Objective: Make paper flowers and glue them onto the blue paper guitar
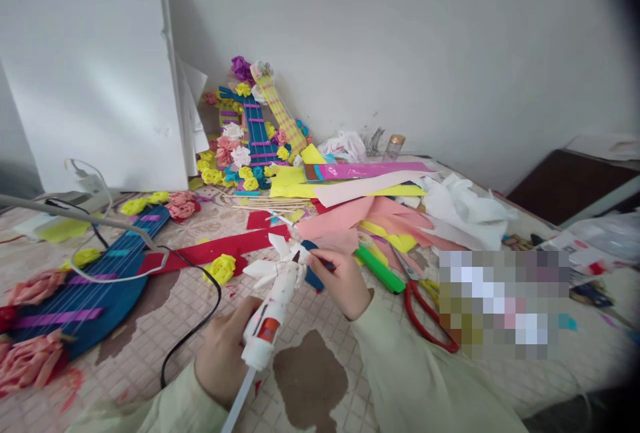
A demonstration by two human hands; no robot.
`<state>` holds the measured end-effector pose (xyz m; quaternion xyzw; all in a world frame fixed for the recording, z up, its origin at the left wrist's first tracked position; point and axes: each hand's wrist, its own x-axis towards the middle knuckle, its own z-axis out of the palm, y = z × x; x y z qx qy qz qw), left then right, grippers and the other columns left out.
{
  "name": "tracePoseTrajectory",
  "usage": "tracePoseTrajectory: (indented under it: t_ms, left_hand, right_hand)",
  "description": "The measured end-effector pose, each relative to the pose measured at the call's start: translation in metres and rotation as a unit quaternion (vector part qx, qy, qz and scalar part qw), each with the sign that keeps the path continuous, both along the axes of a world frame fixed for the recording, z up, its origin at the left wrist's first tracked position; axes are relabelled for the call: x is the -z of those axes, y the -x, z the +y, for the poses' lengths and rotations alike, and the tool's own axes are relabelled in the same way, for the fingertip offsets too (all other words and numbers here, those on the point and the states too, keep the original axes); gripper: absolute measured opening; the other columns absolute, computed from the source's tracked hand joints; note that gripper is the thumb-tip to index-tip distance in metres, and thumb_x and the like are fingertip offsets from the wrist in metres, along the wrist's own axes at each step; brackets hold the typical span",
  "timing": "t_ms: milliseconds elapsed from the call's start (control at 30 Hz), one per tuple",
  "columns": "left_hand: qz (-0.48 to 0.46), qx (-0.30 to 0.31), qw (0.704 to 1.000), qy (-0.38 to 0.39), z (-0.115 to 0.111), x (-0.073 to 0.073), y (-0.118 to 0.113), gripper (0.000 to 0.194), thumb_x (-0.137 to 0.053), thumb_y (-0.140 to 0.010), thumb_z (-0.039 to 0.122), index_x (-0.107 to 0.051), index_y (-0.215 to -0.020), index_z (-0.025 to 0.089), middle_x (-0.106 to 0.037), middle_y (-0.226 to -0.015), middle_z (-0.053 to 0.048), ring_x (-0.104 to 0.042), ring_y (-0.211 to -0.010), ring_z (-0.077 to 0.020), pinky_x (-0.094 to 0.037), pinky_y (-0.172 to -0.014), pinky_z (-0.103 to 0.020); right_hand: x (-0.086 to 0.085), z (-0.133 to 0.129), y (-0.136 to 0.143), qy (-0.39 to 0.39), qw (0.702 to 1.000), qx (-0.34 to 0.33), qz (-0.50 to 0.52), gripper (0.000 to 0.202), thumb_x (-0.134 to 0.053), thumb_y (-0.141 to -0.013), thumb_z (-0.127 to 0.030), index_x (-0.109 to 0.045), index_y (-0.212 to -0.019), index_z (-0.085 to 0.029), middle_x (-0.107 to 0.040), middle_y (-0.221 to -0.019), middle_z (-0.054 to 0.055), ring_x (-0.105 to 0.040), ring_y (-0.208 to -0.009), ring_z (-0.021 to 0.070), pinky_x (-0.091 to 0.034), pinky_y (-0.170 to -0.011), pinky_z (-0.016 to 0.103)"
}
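Observation:
My left hand (227, 346) is wrapped round the handle of a white glue gun (280, 296), which has a glue stick (239, 401) poking out of its back end. The gun's dark nozzle points away from me, close to the fingertips of my right hand (343, 279). Those fingers pinch a white paper flower (263, 269), whose pointed petals spread out to the left behind the gun. Part of the flower is hidden by the gun. Dark blue scraps (314, 278) lie just behind my right fingertips. A yellow paper rose (220, 269) rests left of the flower.
A blue paper guitar (100, 293) with pink flowers lies at left, beside cables (217, 286). Decorated guitars (260, 126) lean on the back wall. Crepe paper (370, 216), red-handled scissors (417, 316) and a green roll (380, 269) lie right of centre. A white board (90, 73) stands back left.

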<state>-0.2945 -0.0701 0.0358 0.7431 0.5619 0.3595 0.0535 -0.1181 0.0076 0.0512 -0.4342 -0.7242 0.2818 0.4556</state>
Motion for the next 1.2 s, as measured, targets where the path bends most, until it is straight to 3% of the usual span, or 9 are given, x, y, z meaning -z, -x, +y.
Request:
tracePoseTrajectory:
  t_ms: [200, 700, 1200]
  left_hand:
    - [0.019, -0.006, 1.000, -0.010, 0.0013, -0.0002, 0.0009, 0.005, -0.042, -0.069, 0.022, -0.047, -0.070, 0.021, -0.051, -0.045, 0.003, -0.045, -0.035, -0.0105, -0.034, -0.040, -0.020]
    - [0.054, 0.047, 0.996, -0.049, 0.0059, 0.0048, 0.0079, 0.004, -0.044, -0.069, 0.017, -0.044, -0.070, 0.020, -0.049, -0.043, 0.006, -0.046, -0.033, -0.0092, -0.033, -0.035, -0.018]
    - [0.059, 0.041, 0.997, -0.040, 0.0052, 0.0041, 0.0064, 0.010, -0.042, -0.071, 0.019, -0.039, -0.062, 0.020, -0.050, -0.044, 0.004, -0.045, -0.032, -0.0089, -0.032, -0.035, -0.019]
  right_hand:
    - [-0.0016, -0.0004, -0.0012, -0.002, 1.000, -0.004, -0.005, 0.020, -0.045, -0.077, -0.023, -0.063, -0.074, -0.015, -0.059, -0.069, 0.003, -0.051, -0.064, 0.0130, -0.040, -0.058, 0.022]
    - [-0.0037, -0.0018, -0.0011, 0.009, 1.000, -0.009, -0.002, 0.018, -0.046, -0.076, -0.020, -0.063, -0.074, -0.013, -0.060, -0.072, 0.004, -0.053, -0.067, 0.0133, -0.040, -0.062, 0.022]
    - [-0.0054, -0.0020, -0.0019, 0.007, 1.000, -0.008, -0.013, 0.021, -0.045, -0.077, -0.020, -0.063, -0.070, -0.013, -0.058, -0.068, 0.003, -0.051, -0.064, 0.0121, -0.038, -0.059, 0.021]
